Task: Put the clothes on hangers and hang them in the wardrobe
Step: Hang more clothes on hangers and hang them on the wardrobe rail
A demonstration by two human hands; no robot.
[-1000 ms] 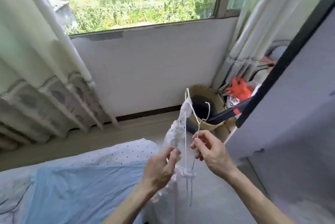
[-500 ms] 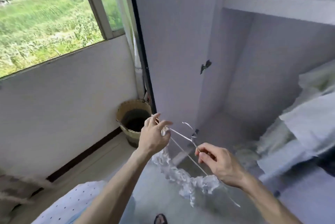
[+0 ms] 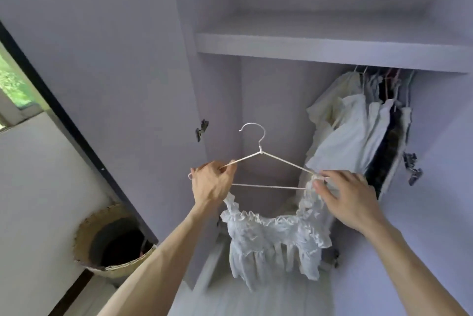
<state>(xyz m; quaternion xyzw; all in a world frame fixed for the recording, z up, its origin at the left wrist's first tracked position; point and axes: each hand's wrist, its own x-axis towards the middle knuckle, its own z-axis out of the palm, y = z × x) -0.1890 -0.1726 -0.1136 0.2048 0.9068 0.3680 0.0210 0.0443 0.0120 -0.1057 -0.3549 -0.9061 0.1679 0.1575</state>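
A white ruffled dress (image 3: 275, 241) hangs by its straps from a thin white wire hanger (image 3: 261, 154), held up in front of the open wardrobe (image 3: 332, 47). My left hand (image 3: 212, 184) grips the hanger's left end together with that strap. My right hand (image 3: 345, 198) pinches the right strap at the hanger's right end. The hook points up and left, below the shelf. The rail itself is hidden behind the shelf edge.
Several white and dark garments (image 3: 358, 131) hang at the wardrobe's right side. The open wardrobe door (image 3: 102, 72) stands on the left with a hinge (image 3: 202, 130). A woven basket (image 3: 112, 239) sits on the floor by the wall under the window (image 3: 12, 85).
I have turned from the bed and window to face the wardrobe. The hanger rose from waist level to an upright hold, and the dress now hangs spread from both ends.
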